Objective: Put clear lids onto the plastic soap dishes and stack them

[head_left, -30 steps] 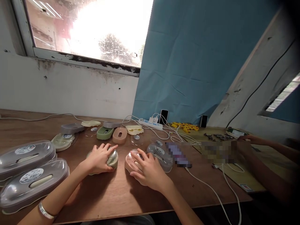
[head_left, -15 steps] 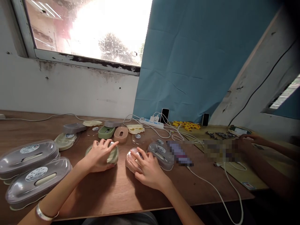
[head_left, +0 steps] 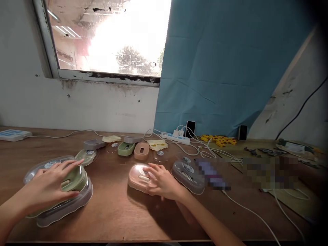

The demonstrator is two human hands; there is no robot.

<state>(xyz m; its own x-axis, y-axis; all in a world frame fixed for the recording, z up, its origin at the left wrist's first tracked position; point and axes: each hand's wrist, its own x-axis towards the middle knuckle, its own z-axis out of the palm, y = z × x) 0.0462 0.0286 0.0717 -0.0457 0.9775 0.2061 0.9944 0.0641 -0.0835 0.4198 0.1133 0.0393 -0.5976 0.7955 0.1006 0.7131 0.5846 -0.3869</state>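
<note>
The left hand point(head_left: 48, 182), in the middle of the table point(head_left: 110, 225) 0.5 s ago, is now at the left with an oval green case under a clear plastic cover point(head_left: 80, 174). It pinches this case between the thumb on the near side and the spread fingers on top. The case overlaps 2 long grey cases under clear covers point(head_left: 65, 210); whether it rests on them or hangs above, I cannot tell. This puts the green case well apart from the oval pink case under a clear cover point(head_left: 137, 177), right of centre.

The right hand point(head_left: 164, 182) lies over the pink case's right end, fingers bent; how firmly it holds, I cannot tell.

Just beside it on the right, a covered grey oval case point(head_left: 189, 176) limits room. Farther back stand an open green plastic tray point(head_left: 126, 149) and an open pink plastic tray point(head_left: 139, 155). White cables and a white power strip point(head_left: 175, 138) crowd the far right.
</note>
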